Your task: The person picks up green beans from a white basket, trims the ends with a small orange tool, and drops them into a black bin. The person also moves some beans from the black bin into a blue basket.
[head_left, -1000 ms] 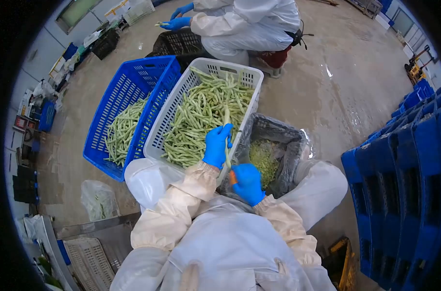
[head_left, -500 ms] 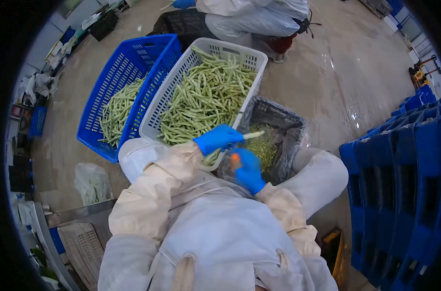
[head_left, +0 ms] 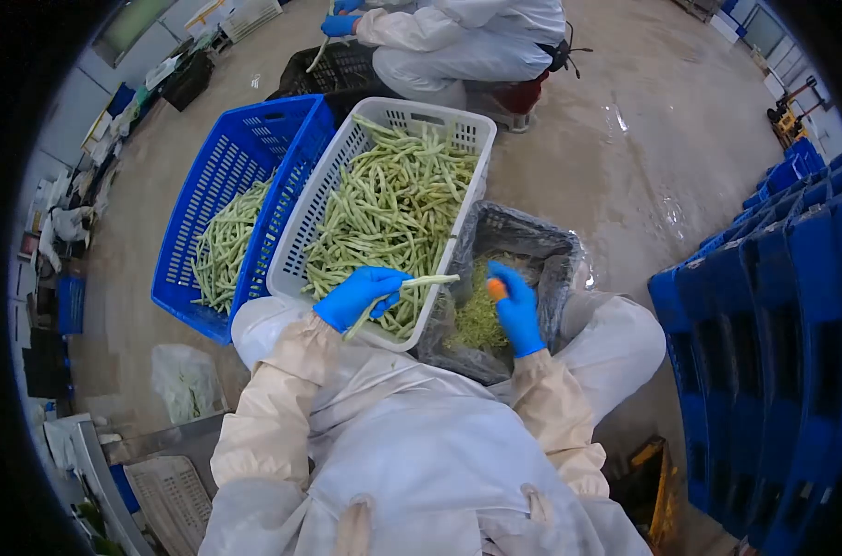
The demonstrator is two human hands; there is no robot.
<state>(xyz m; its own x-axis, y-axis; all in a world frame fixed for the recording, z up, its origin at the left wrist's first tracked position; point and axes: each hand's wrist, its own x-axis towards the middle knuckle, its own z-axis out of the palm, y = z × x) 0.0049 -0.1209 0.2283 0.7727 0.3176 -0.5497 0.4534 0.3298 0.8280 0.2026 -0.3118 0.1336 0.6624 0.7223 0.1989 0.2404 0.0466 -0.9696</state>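
Observation:
My left hand, in a blue glove, is closed on a green bean over the near edge of the white crate. The bean's one end points right, toward the lined bin. My right hand, also gloved in blue, is closed round a small orange tool above the bin. Many beans fill the white crate. Green scraps lie in the bin, which has a dark plastic liner.
A blue crate with beans stands at the left. Beyond the crates a co-worker sits by a black crate. Blue pallets are stacked at the right. A clear bag lies on the floor.
My left hand has moved left and toward me, holding a bean. My right hand has moved right and slightly up, away from my left hand. The camera view has shifted a little.

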